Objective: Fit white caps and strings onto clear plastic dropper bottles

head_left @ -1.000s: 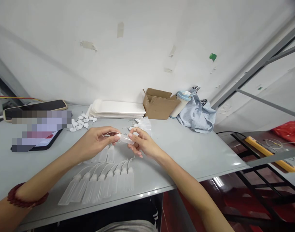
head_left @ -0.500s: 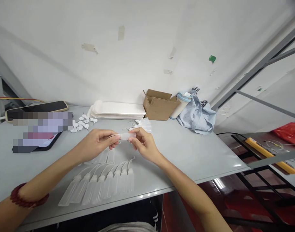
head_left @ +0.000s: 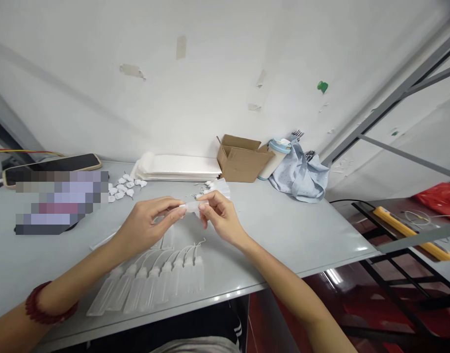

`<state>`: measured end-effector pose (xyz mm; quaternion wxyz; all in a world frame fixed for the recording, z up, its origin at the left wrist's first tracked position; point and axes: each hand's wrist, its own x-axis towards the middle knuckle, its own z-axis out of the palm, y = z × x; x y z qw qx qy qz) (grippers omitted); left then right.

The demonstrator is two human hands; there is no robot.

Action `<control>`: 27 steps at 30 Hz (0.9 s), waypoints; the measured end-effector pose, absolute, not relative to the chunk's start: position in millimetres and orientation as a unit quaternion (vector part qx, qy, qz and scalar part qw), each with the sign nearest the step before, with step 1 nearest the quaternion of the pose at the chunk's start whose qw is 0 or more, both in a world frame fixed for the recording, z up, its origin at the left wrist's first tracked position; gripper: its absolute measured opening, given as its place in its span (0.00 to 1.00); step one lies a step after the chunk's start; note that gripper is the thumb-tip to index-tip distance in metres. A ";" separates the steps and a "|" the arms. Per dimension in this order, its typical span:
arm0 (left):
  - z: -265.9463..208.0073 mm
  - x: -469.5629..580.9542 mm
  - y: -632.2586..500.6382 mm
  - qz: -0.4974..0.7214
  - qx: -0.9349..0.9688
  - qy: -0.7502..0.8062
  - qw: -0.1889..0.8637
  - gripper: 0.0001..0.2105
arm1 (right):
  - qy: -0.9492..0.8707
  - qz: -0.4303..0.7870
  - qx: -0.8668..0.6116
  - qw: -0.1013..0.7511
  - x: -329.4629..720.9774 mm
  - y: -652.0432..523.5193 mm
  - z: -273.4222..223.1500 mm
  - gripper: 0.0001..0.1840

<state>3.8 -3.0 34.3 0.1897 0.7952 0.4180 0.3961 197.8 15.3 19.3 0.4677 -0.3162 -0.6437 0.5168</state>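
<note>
A small translucent plastic bottle (head_left: 191,207) is held sideways above the table between both hands. My left hand (head_left: 145,223) is closed, its thumb and fingers pinching the bottle's left end. On the other end, my right hand (head_left: 223,219) grips the body between thumb and fingers. Fingers cover much of the bottle's ends. Below the hands, several similar bottles with thin bent tubes (head_left: 147,289) lie in a row near the front edge. More bottles (head_left: 168,239) lie behind that row, partly hidden by my left hand. Another small group of clear bottles (head_left: 221,188) lies just beyond my right hand.
Small white caps (head_left: 129,185) lie in a pile beside a phone (head_left: 59,206) at left. Along the wall are a stack of white sheets (head_left: 184,166), an open cardboard box (head_left: 241,164), a lidded cup (head_left: 274,159) and blue cloth (head_left: 302,176). The table edge (head_left: 225,296) runs in front.
My left fingers have shifted at the bottle's left end, and the thin tube seen there earlier no longer shows. My left forearm has moved slightly right. The right hand stays on the bottle.
</note>
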 end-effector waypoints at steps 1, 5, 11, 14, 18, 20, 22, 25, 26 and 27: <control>36.4 3.2 -3.4 0.382 0.788 0.428 0.223 0.14 | -0.651 0.510 -0.309 0.470 198.1 15.2 18.3 0.18; 37.3 2.6 -4.9 0.351 0.775 0.447 0.279 0.18 | -0.680 0.458 -0.320 0.474 199.8 13.8 16.2 0.16; 29.4 8.5 -8.7 0.351 0.806 0.421 0.223 0.19 | -0.662 0.468 -0.358 0.463 199.9 12.2 20.0 0.16; 22.3 10.1 -7.8 0.381 0.835 0.381 0.110 0.15 | -0.625 0.516 -0.370 0.454 197.6 13.1 22.2 0.19; 12.2 7.2 -2.3 0.396 0.859 0.324 -0.006 0.09 | -0.585 0.556 -0.386 0.447 194.1 13.0 22.8 0.22; 9.6 5.2 -0.1 0.382 0.869 0.312 -0.036 0.09 | -0.567 0.575 -0.394 0.439 193.0 12.6 22.4 0.22; 9.4 4.0 1.0 0.368 0.875 0.310 -0.046 0.09 | -0.550 0.593 -0.405 0.427 192.4 12.7 21.8 0.22; 11.4 2.3 2.9 0.361 0.878 0.313 -0.037 0.09 | -0.545 0.599 -0.408 0.422 192.2 14.2 20.5 0.22; 12.0 0.9 4.7 0.358 0.878 0.317 -0.028 0.10 | -0.550 0.594 -0.405 0.425 192.5 15.2 20.0 0.22; 12.2 -1.4 7.3 0.355 0.876 0.326 -0.017 0.10 | -0.555 0.589 -0.401 0.429 192.9 16.4 19.5 0.21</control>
